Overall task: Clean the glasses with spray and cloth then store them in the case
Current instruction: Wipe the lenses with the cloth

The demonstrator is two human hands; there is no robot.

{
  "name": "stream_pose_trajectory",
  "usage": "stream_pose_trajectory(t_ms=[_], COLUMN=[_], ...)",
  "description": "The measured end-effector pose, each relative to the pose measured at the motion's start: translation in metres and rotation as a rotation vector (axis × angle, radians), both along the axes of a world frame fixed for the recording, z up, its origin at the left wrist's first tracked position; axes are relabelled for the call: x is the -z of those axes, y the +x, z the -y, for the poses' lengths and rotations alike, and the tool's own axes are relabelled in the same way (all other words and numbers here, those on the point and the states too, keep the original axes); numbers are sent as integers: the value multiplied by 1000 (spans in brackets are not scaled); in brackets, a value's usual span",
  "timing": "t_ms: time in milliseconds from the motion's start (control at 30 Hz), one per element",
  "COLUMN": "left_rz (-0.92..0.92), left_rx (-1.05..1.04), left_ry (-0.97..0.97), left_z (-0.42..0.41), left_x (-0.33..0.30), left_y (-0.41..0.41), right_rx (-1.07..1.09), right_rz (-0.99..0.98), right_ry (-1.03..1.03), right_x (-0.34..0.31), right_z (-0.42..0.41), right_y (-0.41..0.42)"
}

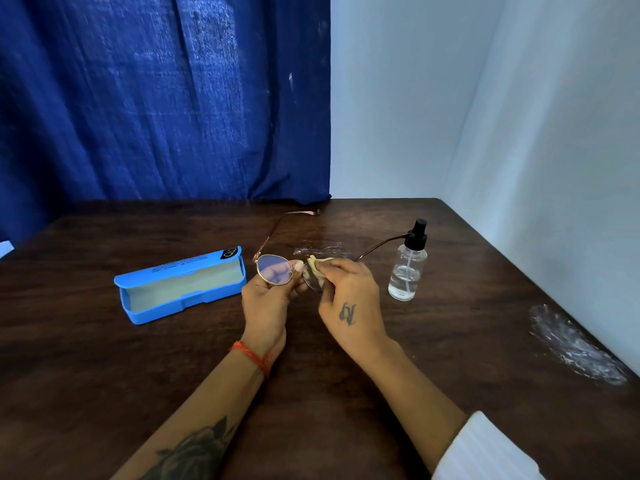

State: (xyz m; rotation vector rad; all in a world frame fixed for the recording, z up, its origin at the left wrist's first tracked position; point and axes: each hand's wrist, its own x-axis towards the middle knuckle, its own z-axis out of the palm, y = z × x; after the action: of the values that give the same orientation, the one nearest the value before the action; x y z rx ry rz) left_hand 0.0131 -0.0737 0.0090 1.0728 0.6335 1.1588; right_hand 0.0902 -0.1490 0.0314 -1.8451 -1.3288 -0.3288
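Thin-rimmed glasses with their arms unfolded are held above the table's middle. My left hand grips them at the bridge, beside the left lens. My right hand pinches a small pale yellow cloth against the right lens, which is mostly hidden by it. A clear spray bottle with a black nozzle stands upright just right of my right hand. A blue glasses case lies open to the left of my left hand, and I see nothing inside it.
Everything sits on a dark wooden table. A crumpled clear plastic wrap lies near the right edge, by the white wall. A smaller clear wrapper lies behind the glasses. A blue curtain hangs behind the table.
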Motion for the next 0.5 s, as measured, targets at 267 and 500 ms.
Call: stream_pose_trajectory(t_ms=[267, 500], left_rz=[42, 74], left_rx=[7, -4], left_ry=[-74, -167], left_z=[-3, -6], left_x=[-2, -5], left_y=[-3, -3], right_rx=[-194, -123], right_rz=[-168, 64], right_ry=[68, 84], right_x=[-3, -7], right_z=[5, 10], right_y=[7, 18])
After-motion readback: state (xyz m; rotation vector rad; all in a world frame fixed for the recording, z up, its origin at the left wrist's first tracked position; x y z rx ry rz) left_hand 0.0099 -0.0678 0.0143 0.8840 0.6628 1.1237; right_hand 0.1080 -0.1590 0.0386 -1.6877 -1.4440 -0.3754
